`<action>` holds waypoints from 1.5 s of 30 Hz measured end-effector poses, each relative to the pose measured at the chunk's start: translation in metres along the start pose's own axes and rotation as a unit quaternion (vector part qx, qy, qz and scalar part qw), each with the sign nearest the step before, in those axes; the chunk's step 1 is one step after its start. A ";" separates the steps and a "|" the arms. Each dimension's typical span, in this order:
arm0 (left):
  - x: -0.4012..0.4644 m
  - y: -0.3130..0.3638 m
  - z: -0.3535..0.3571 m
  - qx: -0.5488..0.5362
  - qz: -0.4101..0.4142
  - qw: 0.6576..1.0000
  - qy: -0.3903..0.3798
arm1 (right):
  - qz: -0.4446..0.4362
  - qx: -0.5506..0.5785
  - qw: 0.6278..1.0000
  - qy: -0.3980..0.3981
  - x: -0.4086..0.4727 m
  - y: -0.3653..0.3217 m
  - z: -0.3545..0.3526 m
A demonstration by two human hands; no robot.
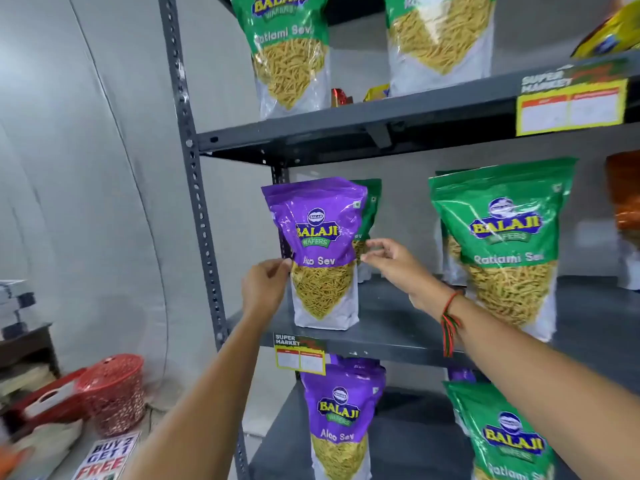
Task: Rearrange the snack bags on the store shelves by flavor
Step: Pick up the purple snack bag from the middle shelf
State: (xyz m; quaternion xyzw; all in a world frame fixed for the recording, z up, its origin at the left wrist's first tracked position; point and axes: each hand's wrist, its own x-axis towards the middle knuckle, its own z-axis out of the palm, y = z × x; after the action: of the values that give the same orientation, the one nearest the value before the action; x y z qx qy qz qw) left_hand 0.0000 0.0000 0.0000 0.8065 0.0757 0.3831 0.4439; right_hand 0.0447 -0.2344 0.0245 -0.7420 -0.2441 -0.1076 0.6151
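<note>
Purple Aloo Sev bag [320, 251] stands at the middle shelf's [391, 336] front left corner, pinched at both side edges by left hand [263, 287] and right hand [393, 263]; it should be lifted upright, clear of the green Ratlami Sev bag [369, 216] behind.

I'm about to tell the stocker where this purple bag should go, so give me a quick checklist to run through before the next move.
1. Purple Aloo Sev bag upright on the middle shelf: ok.
2. Left hand at the bag's left edge: ok, touching.
3. Right hand at its right edge: ok, though how firm the grip is, cannot tell.
4. Flavor sorted on this shelf: not ok, a green bag stands right behind, and a Ratlami Sev bag to the right.
5. Matching flavor elsewhere: ok, another Aloo Sev bag stands on the shelf below.
6. Room beside that lower bag: cannot tell.
</note>
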 end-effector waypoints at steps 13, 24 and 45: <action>0.027 -0.015 0.036 0.022 0.003 0.997 0.074 | -0.034 0.095 0.995 0.020 0.031 0.041 0.022; -0.029 0.009 -0.001 -0.002 -0.015 0.990 0.142 | -0.046 0.093 0.992 0.070 -0.035 0.015 0.022; -0.254 -0.080 0.066 0.013 -0.109 0.994 -0.005 | 0.182 0.024 0.981 0.053 -0.217 0.136 -0.022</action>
State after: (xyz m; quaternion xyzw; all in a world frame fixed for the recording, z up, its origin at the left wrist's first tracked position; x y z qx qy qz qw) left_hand -0.1139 -0.1135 -0.2230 0.8014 0.1657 0.3275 0.4724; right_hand -0.0713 -0.3227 -0.1875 -0.7523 -0.0743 -0.0268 0.6541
